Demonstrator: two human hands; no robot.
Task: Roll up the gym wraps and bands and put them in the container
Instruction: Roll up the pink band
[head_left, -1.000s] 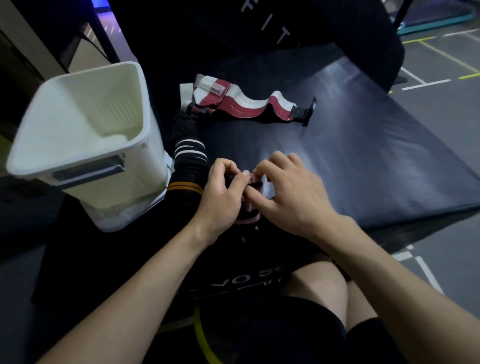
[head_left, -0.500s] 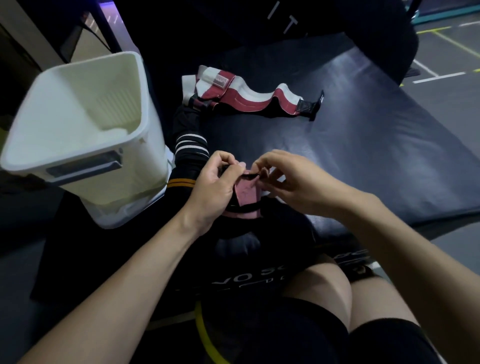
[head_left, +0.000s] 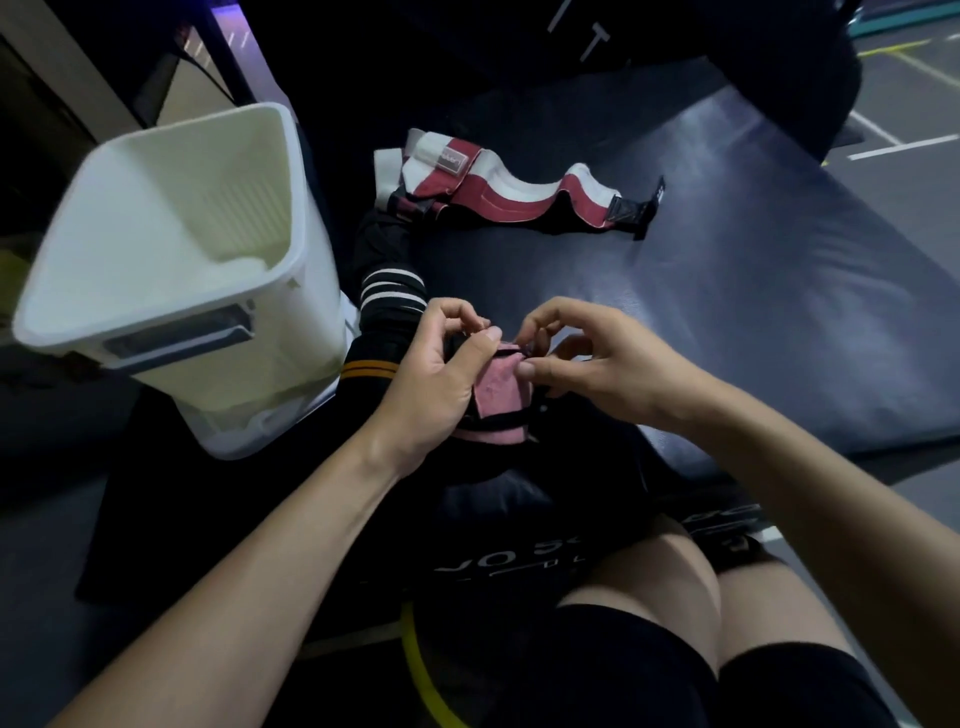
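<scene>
White container (head_left: 171, 291) holds nothing visible; both hands pinch pink wrap (head_left: 496, 387).

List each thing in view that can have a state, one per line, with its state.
Bin: upright, open, looks empty.
Pink wrap: partly rolled, pinched by both hands.
Red and white wrap: unrolled on the mat.
Left hand: gripping.
Right hand: pinching.

A pink wrap (head_left: 496, 387) sits mid-frame; a red-and-white wrap (head_left: 511, 189) lies unrolled above it; the white container (head_left: 171, 270) stands at left.
</scene>
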